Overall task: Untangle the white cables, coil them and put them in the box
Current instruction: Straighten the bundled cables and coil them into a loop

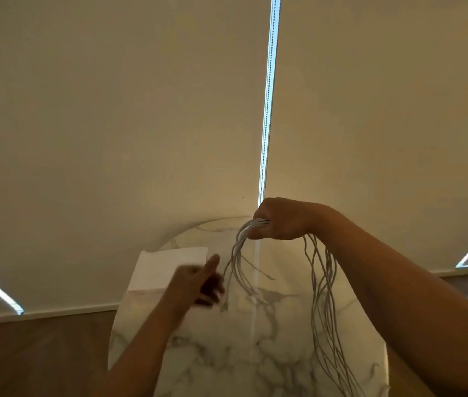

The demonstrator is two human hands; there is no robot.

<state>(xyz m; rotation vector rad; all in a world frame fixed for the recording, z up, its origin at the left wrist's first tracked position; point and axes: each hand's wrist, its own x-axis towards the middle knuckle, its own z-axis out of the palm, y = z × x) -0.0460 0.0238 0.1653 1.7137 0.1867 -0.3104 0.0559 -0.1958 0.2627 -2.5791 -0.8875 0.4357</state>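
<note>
While the right hand [280,220] clenches the bunched white cables [241,236] above the marble table [255,353], their ends dangle either side. The blurred left hand [198,285], thumb out, is beside the strands; its grip cannot be told. The white box [167,267] stands behind it.

White cables [244,232]: loose bunch lifted, strands dangling. White box [167,267]: on table [255,353], L of cables.

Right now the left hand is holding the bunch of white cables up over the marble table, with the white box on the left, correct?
No: the head view shows the right hand gripping the white cables over the marble table; the white box is on the left, as you said.
</note>
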